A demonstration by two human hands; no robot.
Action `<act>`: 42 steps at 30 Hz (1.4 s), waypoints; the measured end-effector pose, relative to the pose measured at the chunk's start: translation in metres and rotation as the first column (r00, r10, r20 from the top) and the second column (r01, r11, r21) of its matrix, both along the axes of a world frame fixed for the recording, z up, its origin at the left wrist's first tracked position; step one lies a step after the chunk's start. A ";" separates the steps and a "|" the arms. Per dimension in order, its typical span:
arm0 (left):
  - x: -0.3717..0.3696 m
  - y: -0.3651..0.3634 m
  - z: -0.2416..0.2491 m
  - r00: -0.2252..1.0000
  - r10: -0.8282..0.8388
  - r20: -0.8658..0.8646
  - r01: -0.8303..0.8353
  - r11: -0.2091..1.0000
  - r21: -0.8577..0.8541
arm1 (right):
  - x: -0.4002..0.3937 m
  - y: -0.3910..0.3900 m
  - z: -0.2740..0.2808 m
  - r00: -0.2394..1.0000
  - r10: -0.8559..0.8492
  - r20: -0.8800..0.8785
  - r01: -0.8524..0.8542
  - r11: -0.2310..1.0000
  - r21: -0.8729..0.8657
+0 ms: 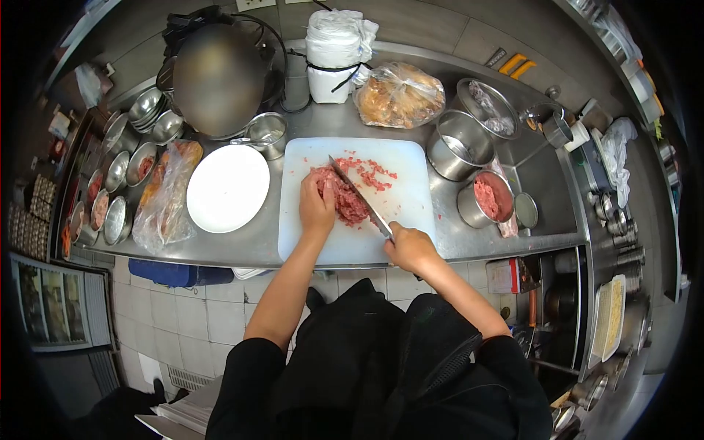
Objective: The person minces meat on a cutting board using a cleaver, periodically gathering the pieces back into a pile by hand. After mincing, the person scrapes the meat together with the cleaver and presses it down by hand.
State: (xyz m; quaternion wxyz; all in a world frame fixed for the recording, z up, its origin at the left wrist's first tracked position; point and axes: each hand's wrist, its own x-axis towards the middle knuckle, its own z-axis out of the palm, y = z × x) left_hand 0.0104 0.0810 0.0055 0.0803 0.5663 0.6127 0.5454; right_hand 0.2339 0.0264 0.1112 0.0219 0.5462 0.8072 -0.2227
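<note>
A white cutting board lies on the steel counter in front of me. Chopped raw red meat is heaped at its middle, with small loose bits scattered toward the far right. My left hand presses against the heap's left side, its fingers curled over the meat. In my right hand is the handle of a long kitchen knife. The blade slants up and left across the board, along the heap's right edge, its tip near the far side. Part of the meat is hidden under my left fingers.
Left of the board are a white plate, a plastic-wrapped bundle and several metal bowls. To the right stand an empty-looking pot and a smaller pot holding chopped meat. Behind sits a tied bag of brown food.
</note>
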 end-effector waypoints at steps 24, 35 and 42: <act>-0.025 -0.043 -0.006 0.946 0.107 -0.306 -0.125 0.991 -0.039 | -0.021 0.072 -0.024 0.991 -0.106 0.084 0.118 0.981 -0.154; -0.031 -0.039 -0.010 0.967 0.095 -0.236 -0.100 0.995 -0.010 | -0.016 0.069 0.007 0.992 -0.106 0.061 0.114 0.982 -0.151; -0.031 -0.040 -0.014 0.969 0.118 -0.219 -0.118 0.993 0.012 | -0.009 0.066 0.005 0.973 -0.220 -0.066 0.220 0.975 0.004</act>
